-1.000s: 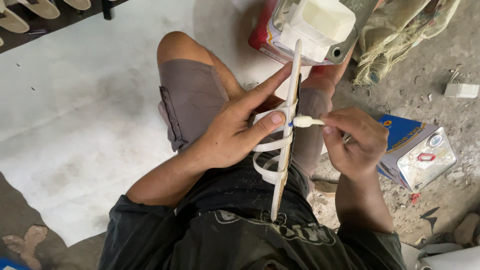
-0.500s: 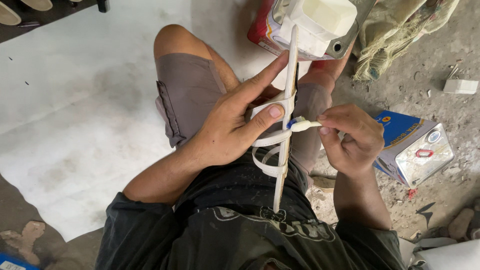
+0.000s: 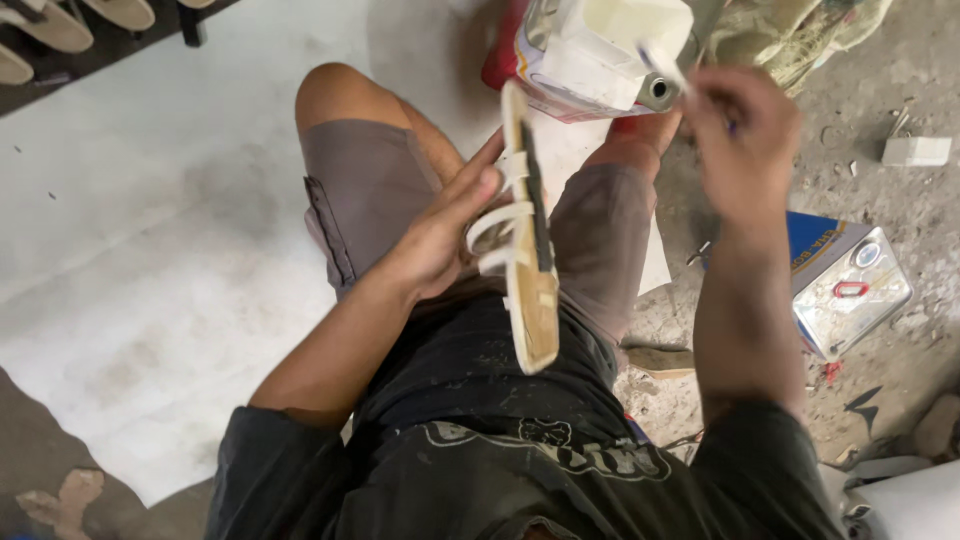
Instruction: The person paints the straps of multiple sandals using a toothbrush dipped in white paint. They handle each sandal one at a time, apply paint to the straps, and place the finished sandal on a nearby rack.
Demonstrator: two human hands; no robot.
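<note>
My left hand [image 3: 440,235] grips a cream sandal sole [image 3: 530,270] with pale straps, held on edge over my lap, toe pointing away from me. My right hand [image 3: 745,135] is raised and blurred near the opening of a glue can [image 3: 600,55] that stands between my knees. It pinches a thin brush [image 3: 665,68] whose pale tip reaches toward the can's mouth. I sit with grey shorts and bent knees.
A rectangular metal tin [image 3: 850,285] with a blue side lies on the gritty floor at right. Several sandal soles [image 3: 60,25] rest on a dark rack at top left. A white sheet [image 3: 150,250] covers the floor at left. A small white block [image 3: 915,150] lies far right.
My right hand lifted the brush away from the sandal's straps and swung up toward the can. The left hand turned the sandal so its sole edge faces me.
</note>
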